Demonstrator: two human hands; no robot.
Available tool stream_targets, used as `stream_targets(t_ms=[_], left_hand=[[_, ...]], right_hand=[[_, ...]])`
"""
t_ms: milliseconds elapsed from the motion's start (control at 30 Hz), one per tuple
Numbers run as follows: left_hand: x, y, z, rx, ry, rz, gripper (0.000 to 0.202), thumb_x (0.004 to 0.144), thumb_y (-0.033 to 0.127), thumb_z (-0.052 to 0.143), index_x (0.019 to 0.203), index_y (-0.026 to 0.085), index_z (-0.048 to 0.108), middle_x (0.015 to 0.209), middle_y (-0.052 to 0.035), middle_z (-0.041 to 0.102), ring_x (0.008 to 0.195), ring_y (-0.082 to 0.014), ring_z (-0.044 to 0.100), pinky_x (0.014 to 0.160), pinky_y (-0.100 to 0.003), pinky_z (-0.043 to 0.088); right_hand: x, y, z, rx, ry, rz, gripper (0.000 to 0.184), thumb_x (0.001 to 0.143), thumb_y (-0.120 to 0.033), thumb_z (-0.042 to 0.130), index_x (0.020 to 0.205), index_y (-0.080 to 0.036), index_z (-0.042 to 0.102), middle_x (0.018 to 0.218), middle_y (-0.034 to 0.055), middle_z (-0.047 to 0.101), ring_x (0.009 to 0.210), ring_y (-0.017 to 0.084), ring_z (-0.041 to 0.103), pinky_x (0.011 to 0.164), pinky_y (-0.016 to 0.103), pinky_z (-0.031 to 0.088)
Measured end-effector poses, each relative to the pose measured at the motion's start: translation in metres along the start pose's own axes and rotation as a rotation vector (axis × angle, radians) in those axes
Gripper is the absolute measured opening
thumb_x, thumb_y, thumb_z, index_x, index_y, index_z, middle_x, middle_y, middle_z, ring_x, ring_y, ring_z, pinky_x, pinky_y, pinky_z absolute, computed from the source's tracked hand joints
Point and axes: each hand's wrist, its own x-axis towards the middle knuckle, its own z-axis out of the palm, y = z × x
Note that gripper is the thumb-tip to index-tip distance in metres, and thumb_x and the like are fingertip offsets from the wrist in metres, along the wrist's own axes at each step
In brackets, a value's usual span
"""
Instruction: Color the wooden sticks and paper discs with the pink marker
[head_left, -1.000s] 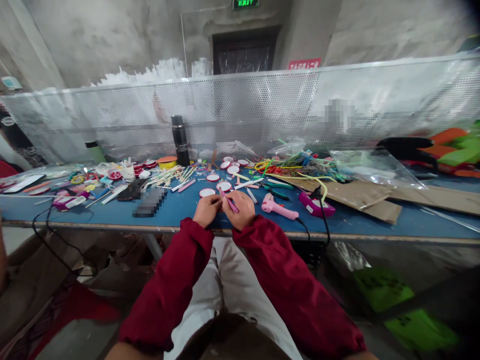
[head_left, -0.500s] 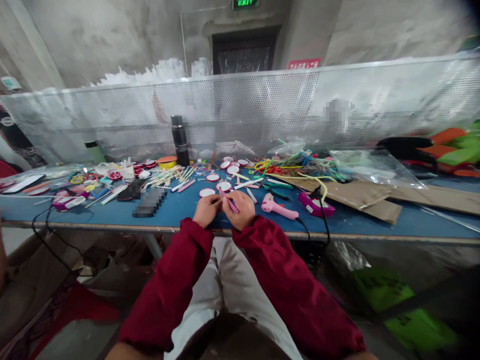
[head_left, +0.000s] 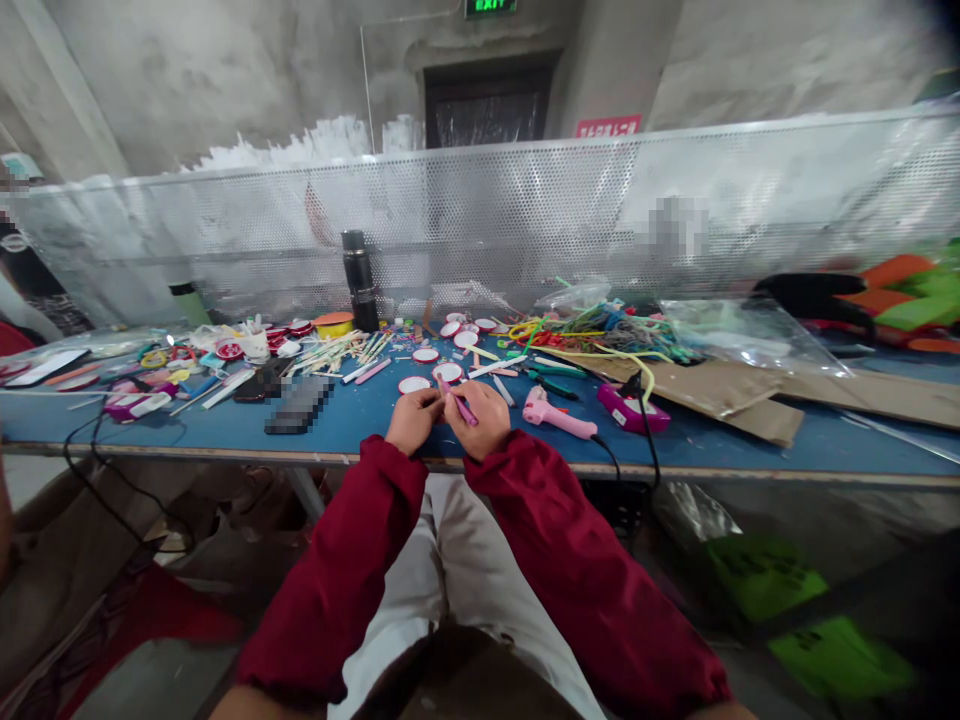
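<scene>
Both my hands rest together at the near edge of the blue table (head_left: pixel 352 420). My right hand (head_left: pixel 480 415) is closed around a pink stick (head_left: pixel 459 402) that slants up and to the left. My left hand (head_left: pixel 411 418) is closed in a pinch, its fingertips touching the right hand's; what it pinches is too small to name. Red sleeves cover both my arms. White round discs with red rims (head_left: pixel 415 384) lie just beyond my hands.
A pink glue gun (head_left: pixel 559 418) and a purple one (head_left: pixel 632 411) lie to the right with black cords. Farther right are brown cardboard (head_left: pixel 739 385), a tangle of coloured wires (head_left: pixel 600 330) and plastic bags. A black flask (head_left: pixel 361 280) stands before the perforated metal screen. Sticks and clutter cover the left.
</scene>
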Motion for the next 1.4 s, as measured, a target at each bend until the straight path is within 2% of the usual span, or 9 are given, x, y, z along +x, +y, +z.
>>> stream_targets(t_ms=[367,600,1167,1400], left_hand=[[0.0027,-0.0087,-0.0016,0.039,-0.003,0.012,0.022,0.080,0.033,0.062,0.067,0.015,0.065,0.060,0.0021,0.055,0.059,-0.0106,0.046,0.057,-0.023,0.035],[0.0023,-0.0074,-0.0015,0.045,0.008,0.000,0.025,0.080,0.036,0.062,0.066,0.015,0.063,0.059,0.0026,0.052,0.058,-0.0106,0.045,0.056,-0.023,0.035],[0.0028,-0.0080,-0.0018,0.052,-0.005,0.007,0.024,0.080,0.037,0.062,0.070,0.015,0.067,0.061,0.0019,0.056,0.059,-0.0111,0.046,0.057,-0.023,0.036],[0.0012,-0.0042,-0.0010,0.046,0.022,-0.004,0.022,0.078,0.035,0.062,0.072,0.014,0.069,0.062,0.0014,0.058,0.061,-0.0116,0.048,0.059,-0.023,0.038]], right_hand=[[0.0008,-0.0007,-0.0008,-0.001,-0.012,-0.008,0.011,0.091,-0.022,0.054,0.081,-0.023,0.057,0.074,0.0046,0.064,0.072,0.020,0.061,0.069,0.032,0.048],[-0.0001,0.0002,0.0003,-0.009,0.002,0.003,0.009,0.091,-0.022,0.054,0.082,-0.023,0.057,0.074,0.0043,0.064,0.073,0.020,0.062,0.070,0.032,0.048],[-0.0001,-0.0005,-0.0002,0.007,-0.019,0.002,0.009,0.091,-0.022,0.054,0.083,-0.023,0.058,0.075,0.0051,0.064,0.074,0.021,0.062,0.071,0.033,0.049],[0.0006,-0.0002,0.0004,-0.018,0.002,-0.015,0.011,0.091,-0.022,0.054,0.081,-0.023,0.057,0.073,0.0042,0.063,0.071,0.020,0.062,0.069,0.032,0.048]])
